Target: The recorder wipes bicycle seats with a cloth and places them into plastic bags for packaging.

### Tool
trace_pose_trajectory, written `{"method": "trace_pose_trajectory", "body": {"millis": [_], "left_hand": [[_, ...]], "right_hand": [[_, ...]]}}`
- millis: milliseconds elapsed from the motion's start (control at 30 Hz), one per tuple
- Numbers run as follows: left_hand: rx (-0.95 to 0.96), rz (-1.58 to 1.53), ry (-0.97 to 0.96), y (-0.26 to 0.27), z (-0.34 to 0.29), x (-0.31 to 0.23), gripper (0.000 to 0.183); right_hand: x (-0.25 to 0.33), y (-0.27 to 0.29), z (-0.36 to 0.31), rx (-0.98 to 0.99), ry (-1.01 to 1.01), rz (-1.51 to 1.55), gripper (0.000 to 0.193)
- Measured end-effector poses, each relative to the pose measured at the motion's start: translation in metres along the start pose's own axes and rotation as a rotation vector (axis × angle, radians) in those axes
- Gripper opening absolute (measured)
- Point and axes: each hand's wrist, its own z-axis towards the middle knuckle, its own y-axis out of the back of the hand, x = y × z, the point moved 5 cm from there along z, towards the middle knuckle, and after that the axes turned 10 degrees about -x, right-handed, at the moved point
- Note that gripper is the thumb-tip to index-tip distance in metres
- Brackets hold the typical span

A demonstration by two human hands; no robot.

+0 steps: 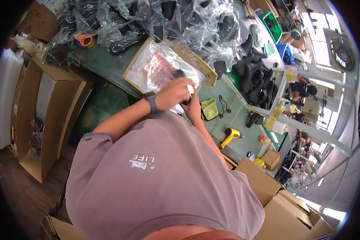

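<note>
My left hand [174, 94], with a dark watch on its wrist, is closed with curled fingers over a black object [179, 73] whose rounded end shows above the knuckles. Close beside it, my right hand [193, 108] grips the lower dark part of what seems to be the same object. A bit of white material [191, 91] shows between the hands; I cannot tell if it is cloth or plastic. Both hands are at the near edge of a shallow tray [209, 76] lined with clear plastic sheet [142, 68], which has a reddish patch.
Plastic-wrapped black items [164, 20] heap up behind the tray, near an orange tape roll [84, 40]. To the right lie black bicycle saddles [256, 76], a green cloth [209, 109] and a yellow heat gun [230, 137]. Cardboard boxes [54, 120] stand left and right [260, 180].
</note>
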Motion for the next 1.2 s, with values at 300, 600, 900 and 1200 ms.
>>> {"method": "trace_pose_trajectory", "body": {"millis": [300, 600, 900, 1200], "left_hand": [[-0.038, -1.055, 0.947, 0.131, -0.057, -0.056, 0.024], [-0.481, -0.713, 0.733, 0.204, 0.181, -0.021, 0.057], [-1.104, -1.283, 0.704, 0.468, 0.315, 0.363, 0.022], [-1.098, -0.552, 0.622, 0.407, 0.301, 0.341, 0.016]], "right_hand": [[0.108, 0.065, 0.021, 0.079, -0.648, 1.132, 0.066], [0.277, 0.184, 0.052, -0.335, 0.51, 0.483, 0.052], [0.082, 0.132, 0.003, -0.066, -0.038, 0.375, 0.047], [-0.111, 0.105, -0.105, -0.081, -0.485, 0.364, 0.052]]}}
